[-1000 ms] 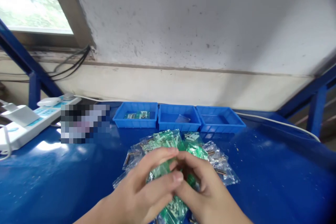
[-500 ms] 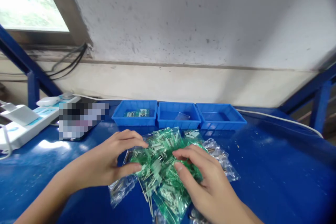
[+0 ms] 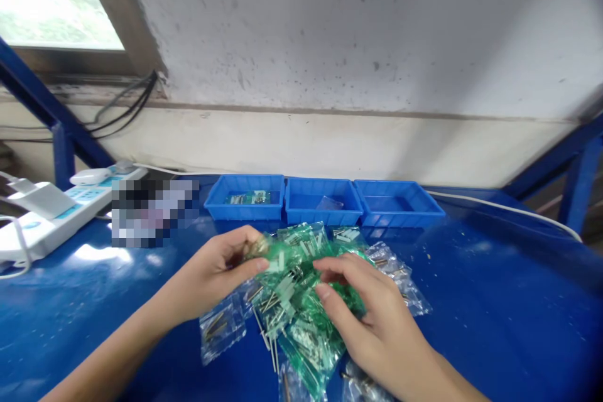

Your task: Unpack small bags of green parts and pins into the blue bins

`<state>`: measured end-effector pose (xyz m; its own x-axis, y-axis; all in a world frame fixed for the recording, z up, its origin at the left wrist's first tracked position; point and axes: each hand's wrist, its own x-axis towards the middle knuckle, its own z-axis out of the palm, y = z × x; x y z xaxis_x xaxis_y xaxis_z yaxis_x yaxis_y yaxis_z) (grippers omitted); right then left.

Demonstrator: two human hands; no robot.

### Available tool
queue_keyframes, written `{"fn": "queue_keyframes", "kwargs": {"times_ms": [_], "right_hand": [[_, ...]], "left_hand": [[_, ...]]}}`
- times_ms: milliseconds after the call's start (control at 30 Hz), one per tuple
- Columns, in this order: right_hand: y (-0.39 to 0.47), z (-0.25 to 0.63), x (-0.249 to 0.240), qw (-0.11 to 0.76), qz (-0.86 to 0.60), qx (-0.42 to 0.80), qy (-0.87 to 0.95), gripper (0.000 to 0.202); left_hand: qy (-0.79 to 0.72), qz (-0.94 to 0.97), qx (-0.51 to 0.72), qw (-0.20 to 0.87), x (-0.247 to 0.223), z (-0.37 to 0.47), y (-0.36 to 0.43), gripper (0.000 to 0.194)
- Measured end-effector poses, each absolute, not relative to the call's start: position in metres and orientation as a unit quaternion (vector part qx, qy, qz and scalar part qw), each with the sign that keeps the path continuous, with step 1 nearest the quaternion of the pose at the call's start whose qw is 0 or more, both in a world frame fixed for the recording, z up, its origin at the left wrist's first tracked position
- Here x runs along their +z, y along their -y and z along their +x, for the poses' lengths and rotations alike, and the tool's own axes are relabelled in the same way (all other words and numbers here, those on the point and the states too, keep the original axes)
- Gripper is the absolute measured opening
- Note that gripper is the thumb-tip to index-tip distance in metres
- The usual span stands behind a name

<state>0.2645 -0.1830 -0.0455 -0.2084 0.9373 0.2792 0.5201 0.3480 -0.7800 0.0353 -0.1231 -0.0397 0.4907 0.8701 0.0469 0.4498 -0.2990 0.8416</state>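
Note:
A heap of green plastic bags with pale strips and metal pins inside lies on the blue table. My left hand pinches a green bag at the heap's left side, its edge between thumb and fingers and its outline blurred. Over the heap's right side, my right hand is curved with thumb and fingertips apart, close to the green bags. Whether its fingertips touch them I cannot tell. Clear bags with brown, screw-like parts surround the heap, such as one clear bag at the left and another at the right.
Three blue trays stand along the wall: the left tray holds green bags, the middle tray a clear bag, beside the right tray. At the left are a white power strip with plugs and a pixelated object.
My left hand has closed on a green bag and lifted it slightly up and to the right. My right hand has hardly moved. The view has shifted a little.

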Motion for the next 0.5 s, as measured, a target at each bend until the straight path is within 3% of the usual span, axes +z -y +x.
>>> {"fn": "queue_keyframes", "kwargs": {"times_ms": [100, 233, 500], "right_hand": [[0.185, 0.264, -0.049, 0.383, -0.514, 0.31, 0.702, 0.031], [0.185, 0.263, -0.051, 0.387, -0.505, 0.352, 0.687, 0.032], [0.179, 0.258, -0.047, 0.4, -0.483, 0.436, 0.646, 0.009]], "left_hand": [[-0.422, 0.665, 0.317, 0.529, -0.045, 0.05, 0.133, 0.019], [-0.389, 0.597, 0.275, 0.645, -0.053, 0.068, 0.144, 0.021], [-0.363, 0.603, 0.248, 0.666, -0.05, 0.069, 0.147, 0.019]]}}
